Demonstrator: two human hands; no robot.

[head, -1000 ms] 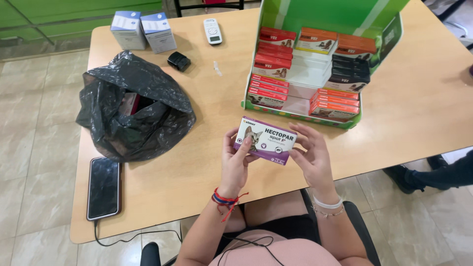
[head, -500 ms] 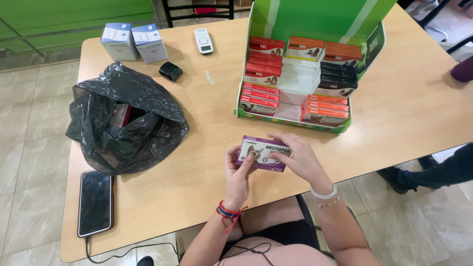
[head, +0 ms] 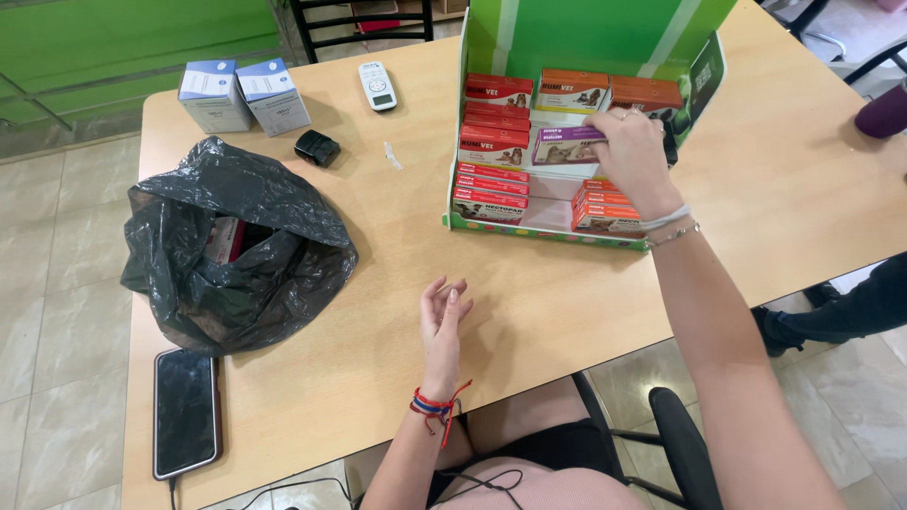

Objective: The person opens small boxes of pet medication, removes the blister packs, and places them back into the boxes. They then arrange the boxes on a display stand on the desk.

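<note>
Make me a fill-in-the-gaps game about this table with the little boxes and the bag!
1. The right hand holds a small ____ cardboard box at the green tiered display stand.
2. The left hand lies open on the wooden table and holds ____.
3. The crumpled plastic bag is ____ in colour.
4. The flat dark phone lies near the table's front ____ corner.

Missing words: purple; nothing; black; left

The display stand (head: 586, 38) was bright green, stocked with red boxes (head: 491, 142) and orange boxes (head: 605, 203); one purple box (head: 562, 144), a black plastic bag (head: 236, 246), a tan wooden table (head: 803, 189).
</note>
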